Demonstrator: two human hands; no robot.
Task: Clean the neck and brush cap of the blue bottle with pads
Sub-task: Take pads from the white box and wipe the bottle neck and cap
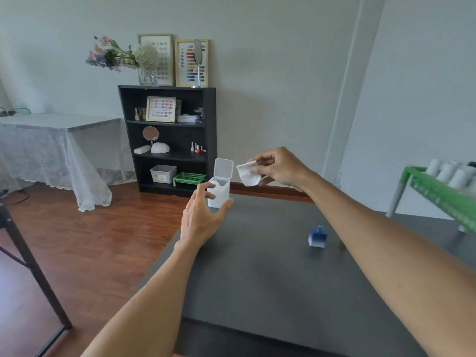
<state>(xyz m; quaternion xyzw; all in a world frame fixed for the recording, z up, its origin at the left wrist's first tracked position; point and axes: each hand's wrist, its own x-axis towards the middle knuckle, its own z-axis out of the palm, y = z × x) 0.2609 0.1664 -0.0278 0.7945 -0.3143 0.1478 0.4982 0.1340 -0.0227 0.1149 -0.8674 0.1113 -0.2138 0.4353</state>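
Observation:
A small blue bottle (317, 237) stands uncapped on the dark table (270, 274), right of centre. Its cap is not visible. At the table's far edge stands a white pad box (222, 191) with its hinged lid flipped up. My left hand (203, 216) curls round the box's near side, thumb to the right and fingers on the left. My right hand (277, 167) hovers above and right of the box and pinches a white pad (248, 173) between thumb and fingers. The bottle sits below my right forearm, apart from both hands.
A green rack (438, 194) with white tubes stands at the table's right edge. Beyond the table are a black bookshelf (167, 137), a lace-covered table (51, 145) and a wooden floor. A black stand leg (33, 266) is at the left.

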